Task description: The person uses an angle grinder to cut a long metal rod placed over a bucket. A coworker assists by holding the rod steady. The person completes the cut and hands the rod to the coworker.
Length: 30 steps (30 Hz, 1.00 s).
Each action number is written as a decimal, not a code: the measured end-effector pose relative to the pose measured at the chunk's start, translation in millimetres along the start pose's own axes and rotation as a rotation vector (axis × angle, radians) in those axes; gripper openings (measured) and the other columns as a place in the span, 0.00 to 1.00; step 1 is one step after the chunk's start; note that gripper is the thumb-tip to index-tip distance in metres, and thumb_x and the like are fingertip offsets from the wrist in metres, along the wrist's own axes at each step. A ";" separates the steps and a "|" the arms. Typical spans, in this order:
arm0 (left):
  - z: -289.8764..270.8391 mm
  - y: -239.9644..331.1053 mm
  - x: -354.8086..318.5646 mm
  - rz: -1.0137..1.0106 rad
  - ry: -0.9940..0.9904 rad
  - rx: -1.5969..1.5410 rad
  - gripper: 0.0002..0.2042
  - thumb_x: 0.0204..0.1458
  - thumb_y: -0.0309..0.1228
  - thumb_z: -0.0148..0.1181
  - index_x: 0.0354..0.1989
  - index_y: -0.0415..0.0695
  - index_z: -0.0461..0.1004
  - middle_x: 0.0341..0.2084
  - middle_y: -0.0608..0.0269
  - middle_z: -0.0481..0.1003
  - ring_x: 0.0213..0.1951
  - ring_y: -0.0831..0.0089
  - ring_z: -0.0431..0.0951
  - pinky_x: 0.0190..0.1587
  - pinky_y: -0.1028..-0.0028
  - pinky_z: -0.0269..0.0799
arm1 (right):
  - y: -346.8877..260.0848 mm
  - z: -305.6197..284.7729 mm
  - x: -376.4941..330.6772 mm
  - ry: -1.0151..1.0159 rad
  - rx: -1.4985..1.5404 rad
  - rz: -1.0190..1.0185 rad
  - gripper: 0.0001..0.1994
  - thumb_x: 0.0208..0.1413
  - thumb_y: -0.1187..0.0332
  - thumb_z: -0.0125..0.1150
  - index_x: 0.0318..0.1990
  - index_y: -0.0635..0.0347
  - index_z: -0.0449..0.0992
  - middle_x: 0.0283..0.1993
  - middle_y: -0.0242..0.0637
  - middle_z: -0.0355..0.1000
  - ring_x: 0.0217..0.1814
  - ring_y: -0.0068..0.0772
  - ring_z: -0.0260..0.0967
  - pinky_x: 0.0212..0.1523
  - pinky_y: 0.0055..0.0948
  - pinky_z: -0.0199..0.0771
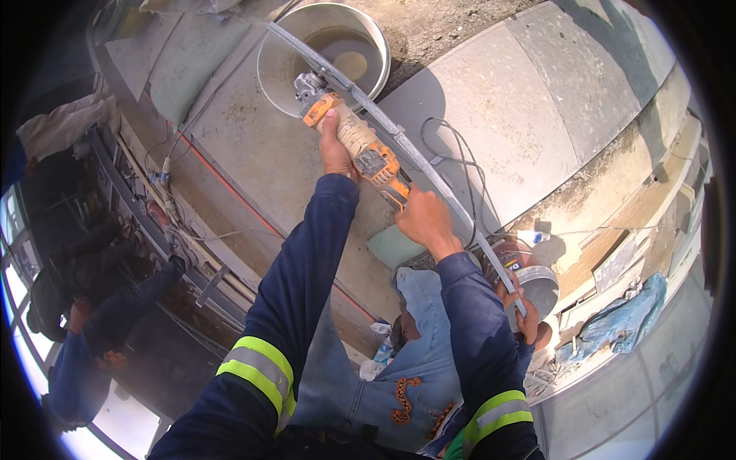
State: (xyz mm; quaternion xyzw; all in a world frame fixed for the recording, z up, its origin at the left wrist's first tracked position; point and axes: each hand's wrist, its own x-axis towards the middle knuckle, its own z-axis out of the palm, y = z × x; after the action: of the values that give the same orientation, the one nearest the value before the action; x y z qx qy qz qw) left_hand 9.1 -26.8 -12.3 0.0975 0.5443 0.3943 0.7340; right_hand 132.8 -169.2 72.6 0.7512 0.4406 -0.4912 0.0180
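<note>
Both your hands grip an orange grinder: left hand near its head, right hand at the rear. Its disc meets a long metal bar over a steel basin. The bar looks uncut; work seems unfinished.

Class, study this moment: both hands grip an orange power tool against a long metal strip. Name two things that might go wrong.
1. The power cable loops right beside the metal strip, so it might snag or get cut.
2. Another person's hand holds the strip's lower end; a jerk of the power tool could hurt it.
</note>
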 end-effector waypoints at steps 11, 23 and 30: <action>-0.5 -0.5 3.1 0.005 0.014 -0.013 0.30 0.56 0.57 0.58 0.51 0.40 0.68 0.31 0.47 0.78 0.31 0.53 0.83 0.33 0.57 0.84 | 2.5 4.9 4.2 0.018 -0.003 -0.012 0.27 0.49 0.67 0.65 0.58 0.72 0.72 0.38 0.59 0.80 0.42 0.59 0.80 0.46 0.49 0.80; 0.8 2.4 3.1 0.004 -0.002 -0.004 0.29 0.57 0.57 0.57 0.50 0.40 0.68 0.30 0.48 0.78 0.30 0.54 0.83 0.33 0.58 0.84 | 1.9 7.9 7.1 0.027 -0.005 -0.014 0.26 0.49 0.68 0.65 0.56 0.72 0.73 0.38 0.59 0.80 0.42 0.59 0.80 0.46 0.49 0.80; -2.6 3.1 7.0 0.007 -0.021 0.003 0.29 0.57 0.56 0.57 0.50 0.40 0.68 0.30 0.48 0.78 0.30 0.54 0.83 0.32 0.57 0.84 | -2.7 5.3 6.4 0.024 0.003 -0.011 0.25 0.49 0.68 0.64 0.56 0.71 0.73 0.38 0.58 0.80 0.42 0.59 0.80 0.45 0.50 0.80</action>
State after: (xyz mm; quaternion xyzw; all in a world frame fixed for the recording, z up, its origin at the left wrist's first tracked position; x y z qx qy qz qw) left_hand 6.0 -20.7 -16.6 0.1046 0.5368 0.3950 0.7382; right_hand 128.0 -165.9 66.1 0.7544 0.4444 -0.4830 0.0090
